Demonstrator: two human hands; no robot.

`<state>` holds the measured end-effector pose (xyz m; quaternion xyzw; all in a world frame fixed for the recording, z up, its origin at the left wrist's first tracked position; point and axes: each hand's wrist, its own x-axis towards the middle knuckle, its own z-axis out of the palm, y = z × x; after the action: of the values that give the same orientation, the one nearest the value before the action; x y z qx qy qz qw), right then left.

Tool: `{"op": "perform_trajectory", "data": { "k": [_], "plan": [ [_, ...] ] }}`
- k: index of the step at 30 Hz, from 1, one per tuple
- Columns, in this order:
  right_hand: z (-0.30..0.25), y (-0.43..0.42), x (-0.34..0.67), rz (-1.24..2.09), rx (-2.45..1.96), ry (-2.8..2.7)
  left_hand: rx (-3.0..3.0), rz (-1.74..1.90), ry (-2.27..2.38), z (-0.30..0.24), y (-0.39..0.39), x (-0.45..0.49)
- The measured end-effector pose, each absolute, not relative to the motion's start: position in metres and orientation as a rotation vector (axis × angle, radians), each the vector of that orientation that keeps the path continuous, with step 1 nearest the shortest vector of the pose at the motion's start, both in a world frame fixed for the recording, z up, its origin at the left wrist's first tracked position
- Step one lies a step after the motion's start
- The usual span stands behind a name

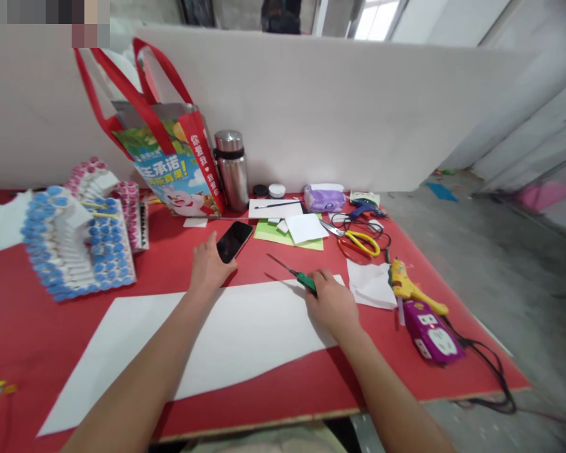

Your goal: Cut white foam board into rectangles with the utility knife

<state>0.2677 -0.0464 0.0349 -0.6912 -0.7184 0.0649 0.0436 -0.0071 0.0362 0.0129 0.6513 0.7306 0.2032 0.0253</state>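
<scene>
So the left hand [208, 267] was about half open, fingers and thumb spread apart in a loose C around the near end of a black-screened smartphone [236, 241]. Fingertips sat along the phone's left side and the thumb was down by its near corner, so it looked like contact, but I couldn't tell if it was a real grip. The phone lay flat just past that palm, screen up

The right hand [332, 302] was a different story: it was curled closed around a green-handled knife [306, 282], with the long thin blade sticking out to the left and away, roughly toward the phone. The index finger ran along near the front of the handle

Under both wrists was a big white sheet [245, 333] on the red table [273, 402], its far edge passing under the left hand, and the right hand was above its right end

Just right of the right hand was a crumpled white paper [370, 283], then a yellow glue gun [412, 286] and a purple power socket [429, 333] further out. Beyond that same hand lay yellow-handled scissors [358, 236]. Past the left hand stood a steel flask [234, 176] and a red-handled shopping bag [179, 170]
</scene>
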Motion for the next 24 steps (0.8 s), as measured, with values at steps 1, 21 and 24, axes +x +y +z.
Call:
{"op": "perform_trajectory", "data": {
  "k": [1,21,24],
  "plan": [
    [0.035,-0.046,0.268,0.2,-2.112,-2.196,2.006,0.615,2.282,0.013,0.038,-0.008],
    [0.038,-0.037,0.273,0.201,-2.094,-2.218,2.259,0.638,2.104,0.012,-0.008,-0.029],
    [0.037,-0.022,0.273,0.171,-2.079,-2.219,2.381,0.529,1.827,0.009,-0.039,-0.023]
  ]
}}
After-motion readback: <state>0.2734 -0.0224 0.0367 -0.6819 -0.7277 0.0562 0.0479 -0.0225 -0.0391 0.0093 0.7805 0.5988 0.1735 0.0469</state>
